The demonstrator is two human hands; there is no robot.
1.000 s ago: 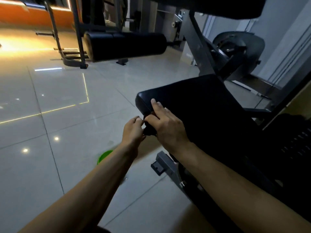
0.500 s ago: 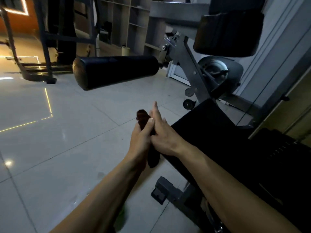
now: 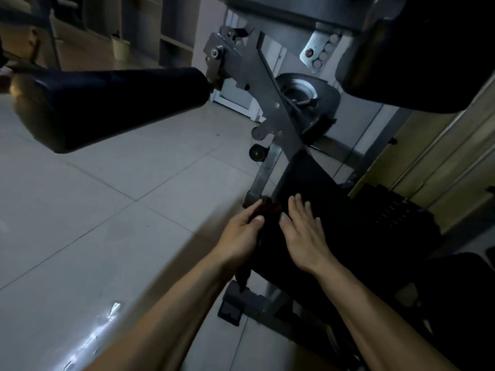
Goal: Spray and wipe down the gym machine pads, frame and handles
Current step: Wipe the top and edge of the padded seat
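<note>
Two bare forearms reach forward from the bottom edge, converging toward the middle. The left forearm [image 3: 166, 325] rises from the lower left, and the right forearm [image 3: 380, 322] rises from the lower right. Both wrists are fairly straight. The left hand [image 3: 241, 232] is turned thumb-up, its fingers curled round a dark cloth [image 3: 269, 207] and its thumb [image 3: 257, 218] pressed against it. The right hand [image 3: 304, 234] lies palm down just beside the left, not touching it, with its fingers [image 3: 297, 199] straight and slightly spread, resting flat on a black seat pad [image 3: 356, 218]. Its thumb points toward the left hand.
</note>
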